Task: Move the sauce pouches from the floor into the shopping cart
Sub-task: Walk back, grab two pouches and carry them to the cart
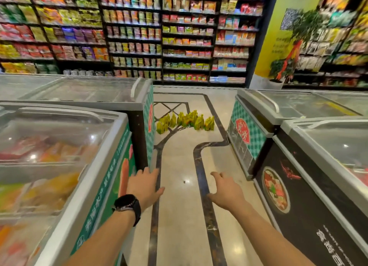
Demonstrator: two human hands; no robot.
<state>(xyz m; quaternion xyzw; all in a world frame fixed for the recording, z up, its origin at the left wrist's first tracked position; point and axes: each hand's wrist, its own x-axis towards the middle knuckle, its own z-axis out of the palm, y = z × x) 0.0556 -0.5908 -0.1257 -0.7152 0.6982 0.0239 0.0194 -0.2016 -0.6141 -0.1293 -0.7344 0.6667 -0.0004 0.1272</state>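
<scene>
Both our hands extended, empty, over the aisle floor.
Our left hand (145, 188) and right hand (227, 194) spread relaxed fingers; yellow-green stand-up sauce pouches (186, 121) cluster on the polished floor (179, 216) well ahead, between glass-topped freezers (59, 146).

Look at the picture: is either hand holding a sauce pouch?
No, the left hand and the right hand are open and empty, while the sauce pouches stand clustered on the floor farther ahead.
</scene>
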